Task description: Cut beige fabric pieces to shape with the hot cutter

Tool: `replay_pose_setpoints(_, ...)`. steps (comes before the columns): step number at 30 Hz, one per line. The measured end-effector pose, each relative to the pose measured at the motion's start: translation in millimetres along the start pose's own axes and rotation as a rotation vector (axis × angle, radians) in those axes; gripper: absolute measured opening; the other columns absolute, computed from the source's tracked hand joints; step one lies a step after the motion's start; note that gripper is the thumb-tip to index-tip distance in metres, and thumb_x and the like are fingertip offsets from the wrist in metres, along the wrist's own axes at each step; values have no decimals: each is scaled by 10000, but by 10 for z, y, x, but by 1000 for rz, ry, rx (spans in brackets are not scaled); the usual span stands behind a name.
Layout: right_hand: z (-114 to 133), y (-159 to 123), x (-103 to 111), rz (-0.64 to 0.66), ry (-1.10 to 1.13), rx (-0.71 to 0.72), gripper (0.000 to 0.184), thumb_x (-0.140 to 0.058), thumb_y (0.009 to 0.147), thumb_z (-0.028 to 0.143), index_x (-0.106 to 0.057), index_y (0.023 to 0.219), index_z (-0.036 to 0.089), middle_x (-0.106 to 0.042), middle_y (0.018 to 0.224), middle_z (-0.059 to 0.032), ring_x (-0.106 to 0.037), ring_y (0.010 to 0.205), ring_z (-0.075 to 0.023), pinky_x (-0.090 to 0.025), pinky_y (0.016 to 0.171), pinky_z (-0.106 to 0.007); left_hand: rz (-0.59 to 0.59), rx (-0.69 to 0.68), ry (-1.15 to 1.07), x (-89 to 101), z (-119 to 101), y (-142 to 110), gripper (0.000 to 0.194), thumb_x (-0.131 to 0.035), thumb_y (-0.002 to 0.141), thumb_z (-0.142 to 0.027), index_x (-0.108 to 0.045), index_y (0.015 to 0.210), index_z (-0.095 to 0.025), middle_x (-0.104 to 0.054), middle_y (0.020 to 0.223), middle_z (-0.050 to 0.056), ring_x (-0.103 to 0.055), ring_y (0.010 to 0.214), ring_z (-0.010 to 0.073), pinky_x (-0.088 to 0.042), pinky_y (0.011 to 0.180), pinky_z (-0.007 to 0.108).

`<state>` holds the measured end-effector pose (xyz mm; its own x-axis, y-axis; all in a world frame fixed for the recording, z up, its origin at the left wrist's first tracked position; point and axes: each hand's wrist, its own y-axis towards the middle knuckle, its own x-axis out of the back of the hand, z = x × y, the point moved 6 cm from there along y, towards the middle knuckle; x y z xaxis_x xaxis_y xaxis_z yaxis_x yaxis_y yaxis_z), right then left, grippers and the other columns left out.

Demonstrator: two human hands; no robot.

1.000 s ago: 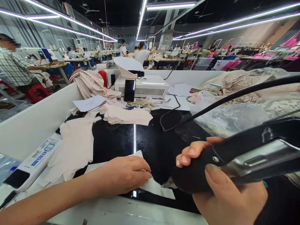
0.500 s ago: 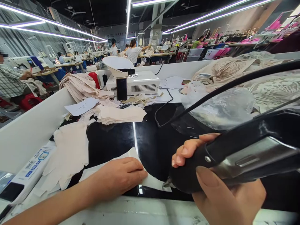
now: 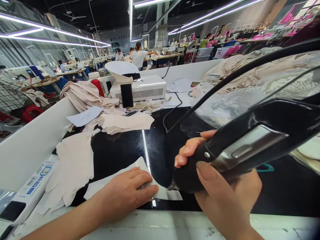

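Observation:
My right hand grips a black handheld power tool with a silver side panel, a narrow metal tip and a thick cord. Its tip touches, or hovers just over, the right part of a cut white fabric piece; I cannot tell which. Flat on that same piece rests my left hand, fingers stretched out and thumb apart. The fabric lies on a glossy black board near the front edge. More pale fabric pieces are stacked to the left.
At the back a white vented box carries a white scoop-shaped pan, with a phone leaning in front. A clear plastic bag and lace fabric fill the back right. A long printed carton lies left, by the white side wall.
The tool and my right hand have shifted left and slightly up, its tip moving along the fabric toward my left hand. My left fingers have flattened and the thumb has spread. The view has shifted slightly.

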<state>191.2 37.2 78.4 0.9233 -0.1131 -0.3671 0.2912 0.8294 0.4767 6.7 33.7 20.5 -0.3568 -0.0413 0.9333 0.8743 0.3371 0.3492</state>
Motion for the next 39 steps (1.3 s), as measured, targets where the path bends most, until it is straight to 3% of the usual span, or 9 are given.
replay_pose_setpoints(4,-11,45,-88,-58,35,29,368,-939,858,412,-709,1127,311,-735,872,31,-671,642,-145,-614,549,-263,-15,4,1,33,-41,46,246,-427,1166,-182,-665,1217,-145,-726,1145,99,-706,993,217,-611,968,347)
replay_pose_setpoints(9,-14,37,-108,-35,38,11,323,-921,869,325,-713,1115,308,-737,874,42,-669,637,-130,-615,559,-246,-24,2,-8,42,-86,74,254,-427,1173,-200,-671,1211,-146,-723,1127,103,-713,1002,210,-609,983,342)
replay_pose_setpoints(18,-7,22,-92,-29,52,25,379,-955,850,420,-725,1126,300,-750,877,29,-697,666,-128,-641,608,-244,4,27,-11,-10,-84,30,242,-466,1165,-238,-644,1324,-202,-712,1158,84,-706,1033,225,-577,1114,433)
replay_pose_setpoints(26,0,49,-115,-48,34,39,317,-939,864,417,-722,1057,289,-737,857,31,-692,639,-134,-637,580,-262,3,38,-9,-34,-71,17,241,-452,1169,-232,-648,1307,-208,-706,1180,82,-704,1037,215,-566,1114,413)
replay_pose_setpoints(30,-34,71,-117,-63,74,38,371,-945,850,380,-706,1118,285,-732,851,35,-682,646,-137,-622,570,-262,0,47,-19,-33,-78,26,240,-456,1169,-230,-656,1298,-204,-709,1178,82,-700,1029,211,-564,1109,395)
replay_pose_setpoints(35,-50,70,-131,-41,16,58,311,-873,877,233,-687,1122,284,-736,873,43,-677,644,-129,-616,576,-258,-15,42,-24,-19,-123,76,218,-485,1163,-226,-673,1269,-196,-708,1169,86,-700,1030,205,-568,1095,368)
replay_pose_setpoints(39,-65,74,-116,0,-14,60,244,-830,938,240,-682,1125,291,-742,915,30,-706,682,-143,-632,606,-284,-12,44,-48,-8,-136,108,206,-508,1156,-235,-679,1265,-194,-711,1166,93,-703,1054,211,-574,1083,356)
